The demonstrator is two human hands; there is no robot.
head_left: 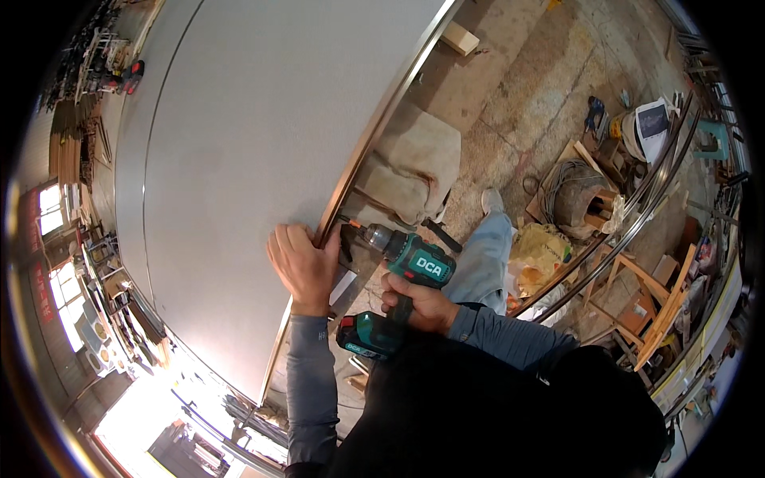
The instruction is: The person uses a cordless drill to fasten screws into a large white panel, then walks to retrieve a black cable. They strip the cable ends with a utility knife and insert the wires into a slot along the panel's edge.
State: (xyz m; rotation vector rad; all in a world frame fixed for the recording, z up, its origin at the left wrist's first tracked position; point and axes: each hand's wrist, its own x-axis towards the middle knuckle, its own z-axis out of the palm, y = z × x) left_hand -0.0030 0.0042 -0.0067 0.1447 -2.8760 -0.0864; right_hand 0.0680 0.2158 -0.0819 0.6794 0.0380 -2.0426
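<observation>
A large grey flat panel [239, 135] fills the left and upper middle, with a metal-edged rim along its right side. My left hand [301, 259] rests on top of the panel at this rim, its fingers bent on the surface and the thumb over the edge, gripping it. Wrapped round the handle of a green and black cordless drill [410, 259] is my right hand [426, 307]. The drill points up and left at the rim, its bit close to my left thumb. Whether the bit touches the edge cannot be made out.
A pale sheet [414, 159] lies on the floor beside the panel. A wood block [460, 38] sticks out at the far edge. Long dark metal rails [629, 239] run along the right, near coiled wire [567, 183], a yellow bag [538, 251] and a wooden frame [665, 319].
</observation>
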